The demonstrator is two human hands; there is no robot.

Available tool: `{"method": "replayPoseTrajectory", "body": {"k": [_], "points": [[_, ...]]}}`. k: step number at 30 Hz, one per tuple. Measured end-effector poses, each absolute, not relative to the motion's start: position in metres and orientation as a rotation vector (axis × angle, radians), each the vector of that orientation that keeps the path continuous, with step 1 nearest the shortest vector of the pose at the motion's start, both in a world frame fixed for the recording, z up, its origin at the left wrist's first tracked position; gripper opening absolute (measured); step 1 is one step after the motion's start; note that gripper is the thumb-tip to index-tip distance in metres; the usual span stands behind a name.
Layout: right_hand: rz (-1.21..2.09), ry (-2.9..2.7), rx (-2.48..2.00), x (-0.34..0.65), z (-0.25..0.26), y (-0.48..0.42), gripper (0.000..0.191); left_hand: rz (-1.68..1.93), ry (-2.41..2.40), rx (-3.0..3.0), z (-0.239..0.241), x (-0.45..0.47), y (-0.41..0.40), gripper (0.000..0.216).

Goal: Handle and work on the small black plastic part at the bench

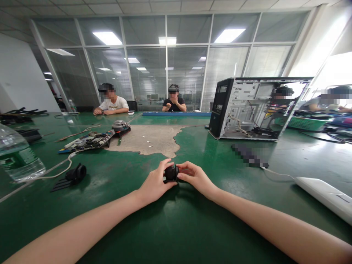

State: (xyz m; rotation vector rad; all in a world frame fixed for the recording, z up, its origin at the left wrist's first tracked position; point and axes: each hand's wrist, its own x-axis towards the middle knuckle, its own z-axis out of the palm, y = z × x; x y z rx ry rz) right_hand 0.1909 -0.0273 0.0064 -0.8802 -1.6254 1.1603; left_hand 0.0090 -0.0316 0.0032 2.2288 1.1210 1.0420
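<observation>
Both of my hands meet in the middle of the green table [176, 227]. Between them is a small black part [171, 173] that I cannot identify further. My left hand [156, 182] pinches it from the left with curled fingers. My right hand [194, 176] grips it from the right, thumb underneath and fingers over the top. The part is held just above the table surface.
An open computer case [247, 108] stands at the right, a white device [324, 196] with a cable nearer. A circuit board [90, 141], a fan [121, 126], a black clip-like part [73, 175] and a water bottle [18, 156] lie left. Several people sit at the far side.
</observation>
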Motion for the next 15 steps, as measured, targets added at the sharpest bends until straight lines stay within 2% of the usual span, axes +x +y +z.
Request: {"method": "replayPoseTrajectory", "body": {"k": [8, 15], "points": [[1.101, -1.653, -0.883, 0.189, 0.008, -0.031, 0.027, 1.118, 1.055, 2.097, -0.001, 0.011, -0.025, 0.056], [1.104, -1.641, -0.903, 0.190, 0.006, -0.026, 0.028, 1.165, 1.154, 1.964, -0.003, 0.011, -0.020, 0.052]]}}
